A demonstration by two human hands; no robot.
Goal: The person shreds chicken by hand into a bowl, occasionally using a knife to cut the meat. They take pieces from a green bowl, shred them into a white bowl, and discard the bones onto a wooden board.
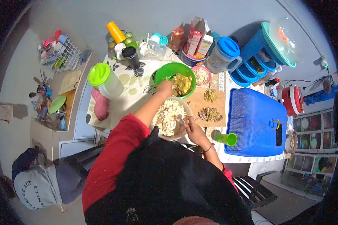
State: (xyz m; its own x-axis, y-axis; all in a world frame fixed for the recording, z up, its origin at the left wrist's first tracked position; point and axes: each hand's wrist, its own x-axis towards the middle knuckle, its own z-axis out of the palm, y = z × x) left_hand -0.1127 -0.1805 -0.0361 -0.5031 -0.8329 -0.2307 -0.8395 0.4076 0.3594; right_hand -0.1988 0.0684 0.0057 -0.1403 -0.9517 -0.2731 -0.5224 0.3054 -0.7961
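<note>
My left hand (165, 89) reaches over the near-left rim of a green bowl (193, 85), its fingertips at the yellowish cooked pieces (181, 84) inside, which look like chicken. How those fingers are closed is hidden. Just below stands a pale bowl (190, 109) heaped with whitish shredded food (168, 116). At its right side my right hand (192, 130) is closed on a spoon (180, 120), whose metal part lies against the shreds. Right of both bowls, a brown board (218, 98) carries two small piles of dark scraps (210, 114).
A pink bowl (202, 75) sits behind the board. To the right are a green cup (227, 139) and a large blue mesh cover (251, 123). A lidded pitcher (103, 78), a black tumbler (130, 57) and a pink bundle (99, 104) stand at left. Another person (37, 183) is at lower left.
</note>
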